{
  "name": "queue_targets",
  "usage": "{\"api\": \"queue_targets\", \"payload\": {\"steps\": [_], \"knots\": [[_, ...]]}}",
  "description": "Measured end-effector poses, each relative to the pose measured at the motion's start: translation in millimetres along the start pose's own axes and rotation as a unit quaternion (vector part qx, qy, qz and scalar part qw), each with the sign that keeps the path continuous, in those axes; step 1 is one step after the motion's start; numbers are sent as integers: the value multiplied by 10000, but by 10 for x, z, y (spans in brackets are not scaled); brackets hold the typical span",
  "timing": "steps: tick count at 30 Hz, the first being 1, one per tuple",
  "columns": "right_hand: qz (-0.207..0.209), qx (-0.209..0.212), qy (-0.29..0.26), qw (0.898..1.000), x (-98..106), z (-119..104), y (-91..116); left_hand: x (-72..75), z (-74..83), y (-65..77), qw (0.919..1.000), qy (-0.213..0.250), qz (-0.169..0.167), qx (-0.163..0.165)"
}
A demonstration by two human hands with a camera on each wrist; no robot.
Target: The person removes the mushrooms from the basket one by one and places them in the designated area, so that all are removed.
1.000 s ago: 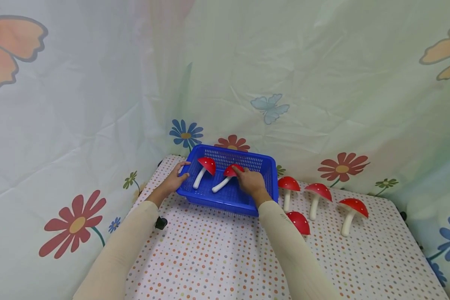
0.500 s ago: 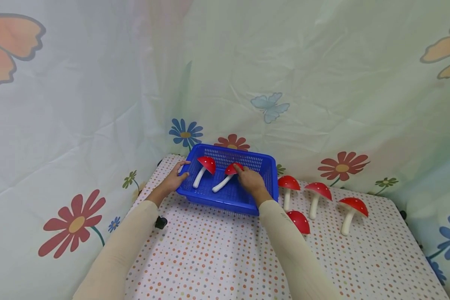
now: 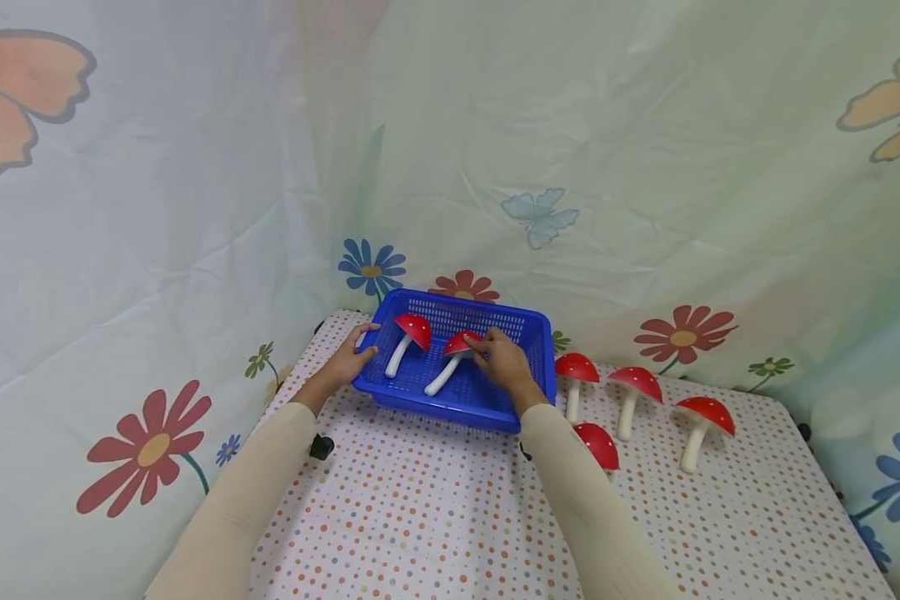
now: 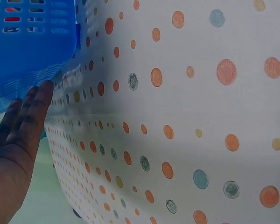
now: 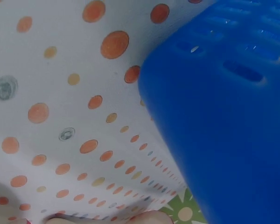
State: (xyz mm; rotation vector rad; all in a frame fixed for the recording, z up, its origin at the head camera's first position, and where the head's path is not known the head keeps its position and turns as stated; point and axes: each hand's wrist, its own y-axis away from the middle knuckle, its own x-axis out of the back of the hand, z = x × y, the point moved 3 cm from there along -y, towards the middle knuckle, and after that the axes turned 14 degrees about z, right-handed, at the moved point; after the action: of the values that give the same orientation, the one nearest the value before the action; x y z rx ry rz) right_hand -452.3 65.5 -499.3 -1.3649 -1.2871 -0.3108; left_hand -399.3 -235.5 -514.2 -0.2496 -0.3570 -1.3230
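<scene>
A blue plastic basket (image 3: 450, 408) holds two toy mushrooms with white-dotted red caps and white stems. The left one (image 3: 412, 329) leans in the basket's left part. My right hand (image 3: 506, 362) is over the basket, its index finger stretched to the cap of the second mushroom (image 3: 442, 379), which lies tilted near the middle. My left hand (image 3: 347, 360) rests at the basket's left end, thumb near the rim. The left wrist view shows straight fingers (image 4: 30, 112) along the basket's outer wall (image 4: 32, 46). In the right wrist view the basket (image 5: 224, 116) hides the right hand.
Several more red-capped mushrooms stand or lie right of the basket, among them one mushroom (image 3: 636, 383) and another at far right (image 3: 707, 412). A dotted cloth covers the table (image 3: 390, 517). A flower-printed curtain (image 3: 435, 167) hangs behind. A small black object (image 3: 321, 447) shows beside the left sleeve.
The fingers of my right hand have loosened from the second mushroom's cap and stretched out. That mushroom has shifted slightly, its stem end nearer the front. The left hand stays put.
</scene>
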Motion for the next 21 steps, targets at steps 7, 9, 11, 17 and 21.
{"api": "queue_targets", "payload": {"steps": [7, 9, 11, 17, 21], "knots": [[-80, -171, -204, 9996, 11, 6, -28, -3, -11, -13, 10000, 4, -15, 14], [-115, -211, -331, 9992, 18, 7, -35, -3, -10, -24, 10000, 23, -19, -1], [-75, -277, -528, 9982, 26, 8, -38, -3, -2, -26, 10000, 35, -27, 2], [385, -387, -1002, 9935, 31, 29, -24, 5, -8, -21, 10000, 24, -31, -12], [920, -443, -1320, 9860, 70, 31, -15, 1, -35, -23, 10000, 23, -72, -46]]}}
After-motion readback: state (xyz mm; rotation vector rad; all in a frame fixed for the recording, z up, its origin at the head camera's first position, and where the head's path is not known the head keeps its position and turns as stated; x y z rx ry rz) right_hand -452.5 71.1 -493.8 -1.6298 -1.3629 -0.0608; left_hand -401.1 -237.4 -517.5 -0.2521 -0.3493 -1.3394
